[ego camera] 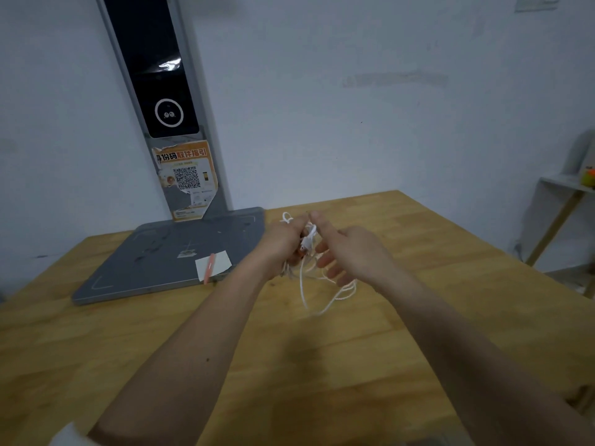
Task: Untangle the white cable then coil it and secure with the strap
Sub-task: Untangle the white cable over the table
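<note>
I'm holding the thin white tangled cable (309, 268) up over the light wooden tabletop (418, 300), both hands working it in mid-air. My left hand (283, 243) is closed in a fist around a bunched part of the cable, with a small loop poking out above the knuckles. My right hand (347, 252) is pinching a strand near the white plug end with thumb and forefinger, the other fingers spread loose. Several loops are hanging below both hands, the lowest close to the tabletop (can't tell if it's touching).

Risks as I'm reading them:
- Pulling with the right while the left is gripping the whole bunch: any crossing inside the fist is going to cinch into a hard knot. Probably better to relax the left fist before pulling.
- Plug end is sitting right in the middle of the bundle; dragging it through the wrong loop adds a tangle instead of removing one.
- Hanging loops are swinging free, could twist over each other while I'm working the top.

The pink strip lying on white paper (211, 263) on the grey flat scale base (145, 268) is possibly the strap; too small to be sure. It's lying well to my left, untouched.
</note>
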